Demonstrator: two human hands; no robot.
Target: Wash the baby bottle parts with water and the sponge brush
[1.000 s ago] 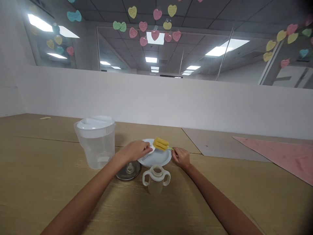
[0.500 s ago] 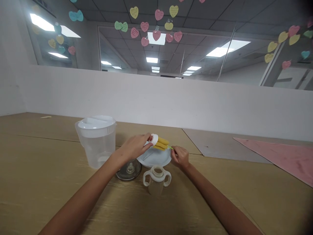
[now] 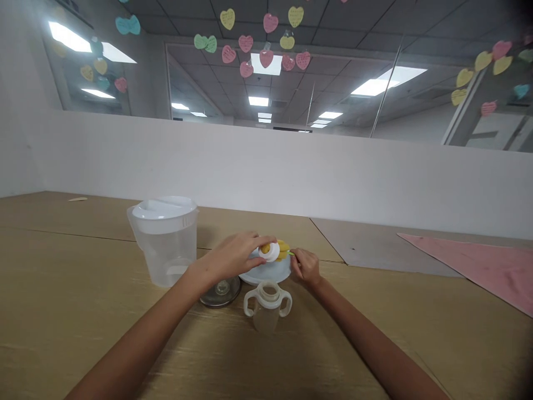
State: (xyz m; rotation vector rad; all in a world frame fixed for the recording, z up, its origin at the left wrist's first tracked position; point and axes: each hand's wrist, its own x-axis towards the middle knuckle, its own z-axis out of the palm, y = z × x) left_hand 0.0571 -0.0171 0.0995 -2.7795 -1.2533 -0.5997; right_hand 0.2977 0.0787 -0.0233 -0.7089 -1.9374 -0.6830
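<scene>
My left hand (image 3: 237,254) is closed on a white bottle collar ring (image 3: 273,253), fingers over its top and side. Yellow sponge shows inside the ring and to its right. That sponge belongs to a bottle brush (image 3: 283,250), whose thin green handle is pinched in my right hand (image 3: 306,266). Both are above a white plate (image 3: 266,274). Nearer to me, a clear baby bottle (image 3: 267,316) with two white handles stands upright and uncapped. Left of it, a bottle nipple (image 3: 222,287) sits on a round metal dish (image 3: 220,300), partly covered by my left arm.
A lidded clear plastic pitcher (image 3: 170,244) stands to the left on the brown table (image 3: 345,344). At the right lie a grey sheet (image 3: 375,253) and a pink cloth (image 3: 478,266). A white wall (image 3: 266,172) with windows above closes off the back.
My left hand has shifted slightly right and turned the ring, so its opening faces me more. The sponge now shows through the ring. My right hand has barely moved.
</scene>
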